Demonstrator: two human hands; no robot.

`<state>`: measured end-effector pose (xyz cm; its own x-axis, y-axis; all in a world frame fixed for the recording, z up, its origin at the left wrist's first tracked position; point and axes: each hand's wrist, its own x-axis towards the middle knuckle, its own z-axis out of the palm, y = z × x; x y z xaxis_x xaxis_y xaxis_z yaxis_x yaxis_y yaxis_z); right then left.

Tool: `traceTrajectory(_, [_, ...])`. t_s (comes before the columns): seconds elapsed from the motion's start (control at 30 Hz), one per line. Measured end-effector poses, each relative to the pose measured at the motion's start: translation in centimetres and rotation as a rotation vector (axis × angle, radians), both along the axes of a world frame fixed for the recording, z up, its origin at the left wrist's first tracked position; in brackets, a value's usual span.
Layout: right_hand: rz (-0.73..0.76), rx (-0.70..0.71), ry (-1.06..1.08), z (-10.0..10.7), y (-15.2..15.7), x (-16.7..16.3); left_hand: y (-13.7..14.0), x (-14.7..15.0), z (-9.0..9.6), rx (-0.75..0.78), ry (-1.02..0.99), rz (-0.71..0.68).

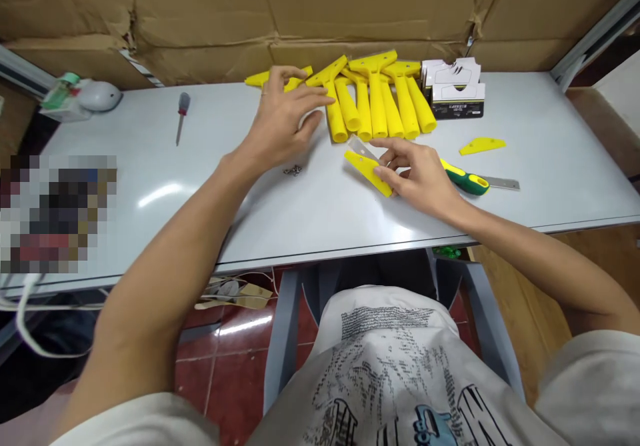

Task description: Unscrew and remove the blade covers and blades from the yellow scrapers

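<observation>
At the far left of the white table [150, 193], a small white and green device [80, 96] is seen near the back edge, and a patch at the front left is blurred, so nothing can be told there. A short screwdriver [181, 116] with a dark handle is laid at about 10 o'clock from the table's middle, well apart from both hands.

The left hand [283, 123] is stretched forward with the fingers spread and released; nothing is grasped by it. Its fingertips are placed over the left end of a row of yellow scraper handles [375, 99], which are laid side by side at 12 o'clock against the cardboard wall [300, 13]. Just below the left wrist, a few small screws [293, 170] are scattered on the table.

At the centre, a yellow plastic cover plate [367, 171] is pinched lightly by the fingers of the right hand [420, 176], and a thin metal blade [361, 147] is held together with it, sticking out toward 11 o'clock. A green and yellow tool handle [465, 179] is seen under the right hand, with its metal end [503, 183] pointed toward 3 o'clock.

At 1 o'clock, a stack of small white boxes [453, 89] is placed just beside the scraper handles. A second yellow plate [483, 145] is laid alone at 2 o'clock.
</observation>
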<state>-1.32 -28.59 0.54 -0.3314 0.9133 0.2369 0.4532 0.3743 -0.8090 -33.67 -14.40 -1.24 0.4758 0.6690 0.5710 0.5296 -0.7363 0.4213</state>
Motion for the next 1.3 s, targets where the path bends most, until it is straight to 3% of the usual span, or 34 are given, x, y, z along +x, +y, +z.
traceTrajectory(0.07, [-0.020,-0.069,0.072,0.2,0.1,0.2,-1.5,1.0,1.4,-0.004,-0.079,-0.046])
traceTrajectory(0.17, [-0.029,-0.113,0.209,0.0,0.3,-0.1,-4.8,3.2,2.6,-0.221,-0.213,-0.203])
traceTrajectory(0.23, [-0.026,-0.123,0.272,-0.2,0.4,-0.6,-6.7,4.5,2.8,-0.343,-0.282,-0.224])
traceTrajectory(0.33, [-0.025,-0.090,0.266,0.5,0.3,-0.9,-8.3,5.5,2.9,-0.461,-0.331,-0.206])
traceTrajectory(0.4, [-0.070,0.002,0.219,2.0,-0.2,0.4,-8.6,5.5,3.3,-0.506,-0.338,-0.204])
traceTrajectory(0.53, [-0.364,0.293,-0.009,5.6,-2.9,8.4,-8.3,5.2,3.9,-0.509,-0.357,-0.177])
traceTrajectory(0.6, [-0.524,0.386,-0.165,5.9,-4.4,14.0,-7.9,5.3,3.7,-0.483,-0.399,-0.157])
traceTrajectory(0.7, [-0.554,0.248,-0.375,4.3,-5.6,20.6,-7.1,5.5,3.0,-0.445,-0.473,-0.179])
traceTrajectory(0.8, [-0.380,0.170,-0.440,2.1,-5.3,22.8,-6.7,5.8,2.7,-0.438,-0.508,-0.207])
traceTrajectory(0.87, [-0.351,0.194,-0.489,1.6,-4.7,22.2,-7.0,6.0,2.7,-0.458,-0.517,-0.208])
traceTrajectory(0.97, [-0.454,0.323,-0.502,2.5,-4.3,19.2,-8.0,6.1,2.9,-0.487,-0.523,-0.210])
traceTrajectory(1.03, [-0.450,0.385,-0.397,3.5,-4.3,16.1,-8.7,6.2,2.8,-0.503,-0.528,-0.222])
traceTrajectory(1.1, [-0.333,0.416,-0.186,4.0,-4.4,12.3,-9.5,6.5,2.7,-0.535,-0.543,-0.238])
traceTrajectory(1.23, [-0.005,-0.016,0.176,3.5,-3.8,4.6,-11.0,7.1,2.9,-0.658,-0.506,-0.338])
traceTrajectory(1.3, [0.030,-0.137,0.284,2.9,-3.4,2.0,-11.6,7.3,3.2,-0.666,-0.451,-0.349])
